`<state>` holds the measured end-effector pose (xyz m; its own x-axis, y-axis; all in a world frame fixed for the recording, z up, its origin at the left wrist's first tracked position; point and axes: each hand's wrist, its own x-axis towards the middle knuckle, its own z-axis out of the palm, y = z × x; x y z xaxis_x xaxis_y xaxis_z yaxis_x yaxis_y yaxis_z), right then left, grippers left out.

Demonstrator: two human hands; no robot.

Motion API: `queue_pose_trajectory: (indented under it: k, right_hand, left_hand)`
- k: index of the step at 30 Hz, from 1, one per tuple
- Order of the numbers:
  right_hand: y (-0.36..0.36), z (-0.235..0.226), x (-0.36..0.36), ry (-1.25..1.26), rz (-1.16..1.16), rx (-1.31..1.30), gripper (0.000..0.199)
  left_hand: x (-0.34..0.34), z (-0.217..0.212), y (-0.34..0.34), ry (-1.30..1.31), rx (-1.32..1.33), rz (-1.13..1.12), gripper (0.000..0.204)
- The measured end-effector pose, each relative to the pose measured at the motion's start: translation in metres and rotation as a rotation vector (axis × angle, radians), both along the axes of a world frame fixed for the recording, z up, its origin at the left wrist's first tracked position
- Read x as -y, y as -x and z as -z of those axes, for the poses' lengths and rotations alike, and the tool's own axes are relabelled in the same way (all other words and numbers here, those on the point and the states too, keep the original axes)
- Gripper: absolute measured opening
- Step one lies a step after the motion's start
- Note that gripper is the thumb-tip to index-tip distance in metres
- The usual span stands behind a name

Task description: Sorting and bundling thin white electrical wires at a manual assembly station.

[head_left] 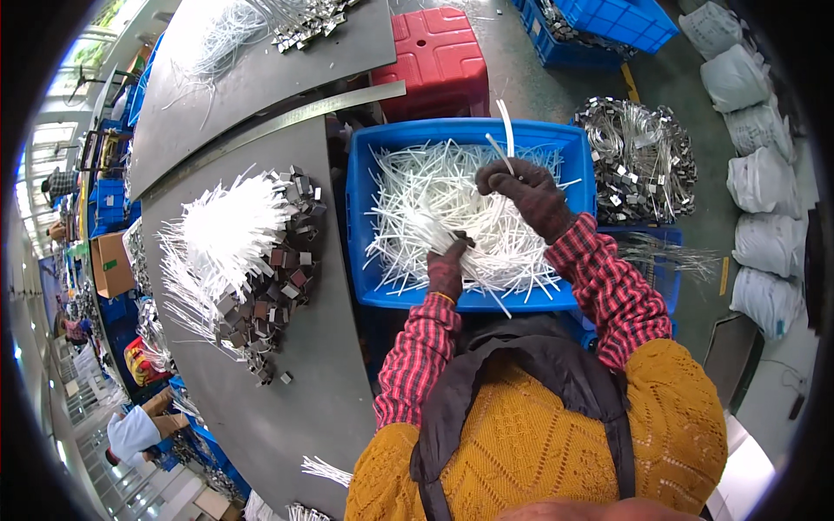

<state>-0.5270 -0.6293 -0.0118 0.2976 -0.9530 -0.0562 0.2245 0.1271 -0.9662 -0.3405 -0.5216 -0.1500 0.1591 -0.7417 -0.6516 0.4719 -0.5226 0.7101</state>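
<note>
In front of me a blue bin (pixel 361 260) holds a loose heap of thin white plastic tubes (pixel 521 247). My right hand (pixel 526 196), in a dark glove, is raised over the bin's right side. Its fingers are closed on a white tube (pixel 506 126) and a thin greyish strip that stick up from the grip. Lower in the bin, my gloved left hand (pixel 446 267) closes round a bunch of white tubes (pixel 419 227) fanning out toward the upper left. Where that bunch ends and the heap begins is hard to see.
Left, a grey table (pixel 304 417) carries a pile of white tubes with metal end pieces (pixel 269 295). A red stool (pixel 439 65) stands beyond the bin. Wires with metal ends (pixel 638 161) lie to the right, near white sacks (pixel 764 178). A person (pixel 135 434) is far left.
</note>
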Motion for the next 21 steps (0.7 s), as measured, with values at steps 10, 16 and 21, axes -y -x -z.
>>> queue_pose_trajectory:
  k: [10,16,21]
  right_hand:
    - [-0.01,0.04,-0.059,0.487,-0.482,-1.217,0.122]
    - [-0.016,0.109,-0.071,0.267,-0.489,-1.13,0.05]
    - [0.032,0.11,-0.071,0.194,-0.664,-1.361,0.046]
  left_hand:
    - [0.03,-0.041,-0.014,0.105,-0.182,-0.076,0.027]
    - [0.043,-0.096,-0.023,0.14,-0.442,-0.307,0.025]
    - [0.046,-0.125,-0.067,0.291,-0.371,-0.175,0.031]
